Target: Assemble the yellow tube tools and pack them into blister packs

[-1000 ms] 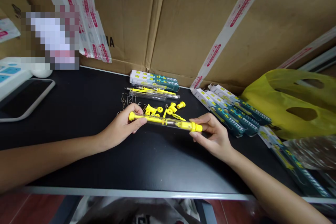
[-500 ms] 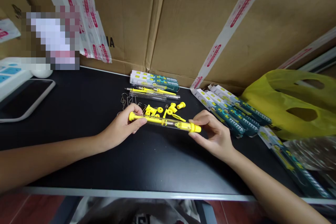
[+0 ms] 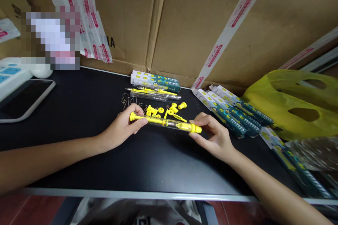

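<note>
Between my two hands lies a spring scale (image 3: 155, 121), a clear tube with yellow inner parts and yellow end caps, held nearly level with its right end slightly lower. My left hand (image 3: 128, 123) is closed around the left end, thumb along the front. At the other end, my right hand (image 3: 215, 135) pinches the tube by its yellow cap with thumb and fingers. Just behind the tube lie several small yellow plastic parts (image 3: 173, 108). Bent wire hooks (image 3: 129, 100) lie beyond my left hand, partly hidden by it.
Clear tubes (image 3: 155, 96) with yellow rods lie behind the loose parts, before a printed box (image 3: 155, 81). More printed boxes (image 3: 229, 110) and a yellow plastic bag (image 3: 285, 102) sit at the right. A phone (image 3: 29, 98) lies at left. Large cardboard (image 3: 126, 17) stands behind.
My right hand has shifted very slightly left at the capped end. The left hand and the spring scale look almost unchanged.
</note>
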Demonstrator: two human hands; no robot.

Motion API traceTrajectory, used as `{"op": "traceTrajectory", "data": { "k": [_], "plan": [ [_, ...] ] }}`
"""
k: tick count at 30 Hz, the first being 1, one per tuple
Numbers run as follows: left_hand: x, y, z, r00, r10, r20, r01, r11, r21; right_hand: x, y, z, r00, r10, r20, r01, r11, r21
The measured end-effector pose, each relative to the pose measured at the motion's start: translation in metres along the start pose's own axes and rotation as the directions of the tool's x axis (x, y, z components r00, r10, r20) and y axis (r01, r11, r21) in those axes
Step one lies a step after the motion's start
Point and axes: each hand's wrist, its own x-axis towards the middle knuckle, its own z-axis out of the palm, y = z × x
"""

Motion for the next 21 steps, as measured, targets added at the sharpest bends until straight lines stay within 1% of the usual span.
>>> {"op": "traceTrajectory", "data": {
  "k": [6, 10, 14, 18, 21],
  "plan": [
    [0.0007, -0.0003, -0.0004, 1.0, 0.005, 0.002, -0.005, 1.0, -0.003, -0.0032, -0.0001, 0.0032, 0.998, 0.065, -0.012, -0.065, 0.997, 0.035],
    [-0.0001, 0.0006, -0.0003, 1.0, -0.005, 0.008, 0.005, 1.0, -0.017, -0.0052, 0.0007, 0.0056, 0.997, 0.077, -0.022, -0.075, 0.994, 0.073],
    [-0.0005, 0.0006, -0.0002, 1.0, 0.001, 0.004, -0.001, 1.0, -0.007, -0.0053, 0.001, 0.0059, 0.995, 0.092, -0.041, -0.089, 0.994, 0.066],
    [-0.0001, 0.0001, -0.0002, 1.0, -0.001, 0.003, 0.001, 1.0, -0.008, -0.0034, 0.0018, 0.0039, 0.995, 0.061, -0.081, -0.06, 0.998, 0.006],
    [0.0006, 0.0005, 0.0, 1.0, -0.003, 0.003, 0.003, 1.0, -0.024, -0.0003, 0.0021, 0.0012, 0.996, 0.019, -0.083, -0.023, 0.999, -0.049]
  ]
}}
